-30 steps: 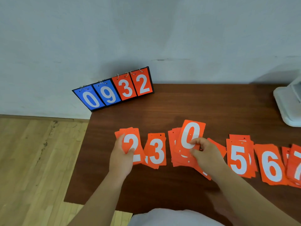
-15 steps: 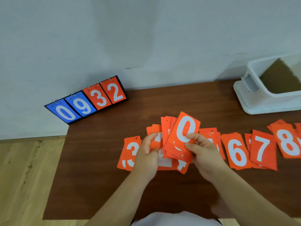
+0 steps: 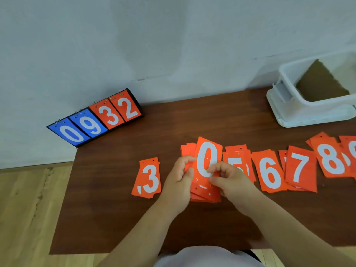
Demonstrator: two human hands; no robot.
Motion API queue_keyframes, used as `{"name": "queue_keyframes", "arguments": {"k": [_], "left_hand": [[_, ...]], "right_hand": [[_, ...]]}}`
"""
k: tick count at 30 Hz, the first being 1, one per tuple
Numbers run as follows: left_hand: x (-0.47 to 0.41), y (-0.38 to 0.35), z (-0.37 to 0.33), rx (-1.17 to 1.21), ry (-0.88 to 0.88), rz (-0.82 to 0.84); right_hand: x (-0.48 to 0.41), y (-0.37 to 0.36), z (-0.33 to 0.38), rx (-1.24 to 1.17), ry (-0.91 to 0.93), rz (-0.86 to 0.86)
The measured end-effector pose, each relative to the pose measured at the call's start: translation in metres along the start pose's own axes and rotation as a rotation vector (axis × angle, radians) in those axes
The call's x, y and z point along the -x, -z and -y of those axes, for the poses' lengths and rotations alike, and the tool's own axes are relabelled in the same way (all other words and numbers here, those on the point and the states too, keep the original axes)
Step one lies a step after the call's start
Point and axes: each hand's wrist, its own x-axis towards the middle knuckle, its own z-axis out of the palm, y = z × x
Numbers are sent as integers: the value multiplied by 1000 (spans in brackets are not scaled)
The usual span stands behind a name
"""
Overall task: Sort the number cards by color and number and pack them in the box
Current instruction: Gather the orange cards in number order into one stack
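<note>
The right frame edge cuts off the rightmost orange number card [image 3: 351, 151] and the white plastic box [image 3: 312, 110]; hands hide the orange "5" card's [image 3: 238, 160] lower part.

One head-worn view, looking forward and down, close over the table [image 3: 173, 120] — wall [image 3: 173, 35] beyond.

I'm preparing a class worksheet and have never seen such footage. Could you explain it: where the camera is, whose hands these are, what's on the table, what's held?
No machine here: a person wears a camera on the head, looking down at their own bare hands. The left hand and right hand hold a stack of orange cards, a 0 on top. On the brown table lie the orange 3 pile, 5 pile, 6 pile, 7 pile and 8 pile. A flip scoreboard reading 0932 stands back left, a white plastic box back right.
</note>
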Motion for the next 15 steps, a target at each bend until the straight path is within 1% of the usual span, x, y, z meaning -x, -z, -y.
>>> {"name": "queue_keyframes", "arguments": {"k": [2, 4, 6, 8, 10, 12, 13, 15], "left_hand": [[-1, 8, 6, -18, 36, 24], [-6, 19, 20, -117, 87, -7], [-14, 35, 43, -254, 186, -114], [-25, 53, 74, -423, 336, -243], [-38, 68, 100, -587, 501, -306], [-51, 75, 117, -640, 623, -290], [-55, 75, 123, -648, 656, -272], [-62, 73, 131, -679, 660, -255]], "right_hand": [[-2, -4, -2, 33, 24, -7], [-4, -8, -3, 126, 31, -63], [-8, -13, -4, 192, 18, -124], [-11, -18, -7, 223, 12, -160], [-11, -23, -12, 251, 4, -188], [-9, -28, -18, 280, -37, -194], [-8, -31, -22, 288, -57, -201], [-7, -35, -26, 281, -86, -231]]}}
